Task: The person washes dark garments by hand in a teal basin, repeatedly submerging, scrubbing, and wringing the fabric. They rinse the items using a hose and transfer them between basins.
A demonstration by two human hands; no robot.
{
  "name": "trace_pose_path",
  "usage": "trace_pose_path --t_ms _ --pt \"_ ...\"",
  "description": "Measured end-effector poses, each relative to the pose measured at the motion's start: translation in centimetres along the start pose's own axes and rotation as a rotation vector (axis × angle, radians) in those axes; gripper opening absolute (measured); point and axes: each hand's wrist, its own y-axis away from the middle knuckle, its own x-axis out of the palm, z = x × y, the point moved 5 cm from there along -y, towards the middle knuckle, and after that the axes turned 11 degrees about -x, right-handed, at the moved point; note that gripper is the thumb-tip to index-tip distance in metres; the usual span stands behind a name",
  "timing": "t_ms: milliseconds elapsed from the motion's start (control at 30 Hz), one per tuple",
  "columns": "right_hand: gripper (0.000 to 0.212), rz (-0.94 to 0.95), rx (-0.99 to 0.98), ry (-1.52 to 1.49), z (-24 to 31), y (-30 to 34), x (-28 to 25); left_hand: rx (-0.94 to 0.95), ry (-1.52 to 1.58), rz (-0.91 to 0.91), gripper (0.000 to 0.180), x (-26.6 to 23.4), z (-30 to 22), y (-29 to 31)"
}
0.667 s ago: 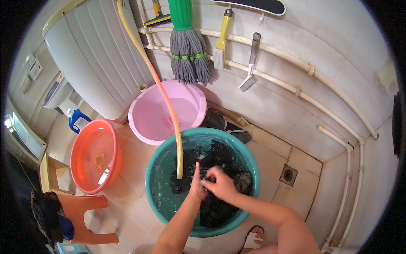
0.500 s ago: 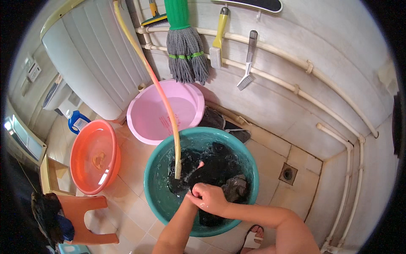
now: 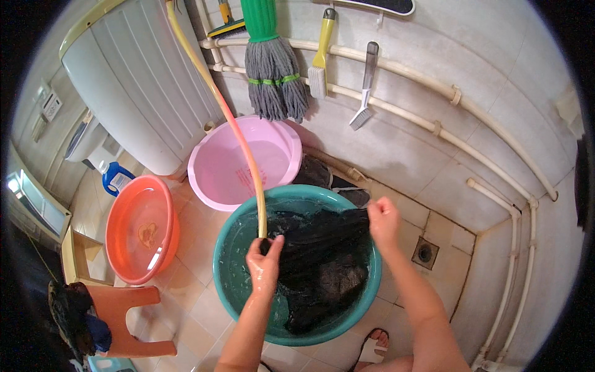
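The soft black cloth garment (image 3: 319, 239) is lying in the round teal plastic basin (image 3: 219, 273), partly sinking in water and partly stretching between two bare hands. The right hand (image 3: 383, 222) is clenching a gathered corner at the basin's right edge, its grip closing firmly and pulling the cloth into taut folds. The left hand (image 3: 263, 263) is pinching a small dark bit, apparently the same cloth, between thumb and fingers near the basin's left side. The pale yellow hose with a pinkish stretch (image 3: 248, 155) is ending just behind that hand; whether hand and hose are touching, I cannot tell. A greyish patch of fabric (image 3: 342, 279) is showing on the lower part of the dark heap; whether it is belonging to the garment, I cannot tell.

Being soaked, the garment is probably feeling heavy for its size, limp and rather slippery, with water dragging on its loose middle. Nothing about it is looking fragile, though a thin pinch is likely giving less security than a bunched fistful. The edges and corners are seeming the best places for taking hold, a hand at either side sharing the weight.
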Motion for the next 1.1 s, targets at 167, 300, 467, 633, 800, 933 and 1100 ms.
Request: trace_pose_path --t_ms 167,300,467,633,800,933,1100 --pt "0.026 0.14 -0.403 0.045 2.9 -0.4 0.4 0.317 -0.138 -0.145 0.02 -0.7 0.3 -0.1" --pt "0.052 0.7 -0.595 0.251 3.8 5.7 5.9 0.515 -0.442 0.036 0.037 3.0 2.4 1.1" --pt "0.062 0.92 -0.634 0.546 1.5 10.1 9.4 0.431 -0.77 0.06 0.04 3.9 5.5 0.6" --pt "0.049 1.087 0.068 0.232 -3.2 10.1 12.6 0.122 -0.493 0.222 0.042 3.9 10.8 -4.0" --pt "0.039 0.726 0.038 0.198 2.7 8.4 10.4 -0.361 0.534 0.356 0.046 5.5 11.7 -4.2" --pt "0.027 0.714 -0.299 0.034 9.6 11.1 8.4 -0.576 1.038 0.922 0.046 7.9 8.0 -1.5" --pt "0.021 0.583 -0.676 0.01 11.1 11.2 8.4 -0.289 0.606 0.364 0.04 6.7 12.3 -1.8"
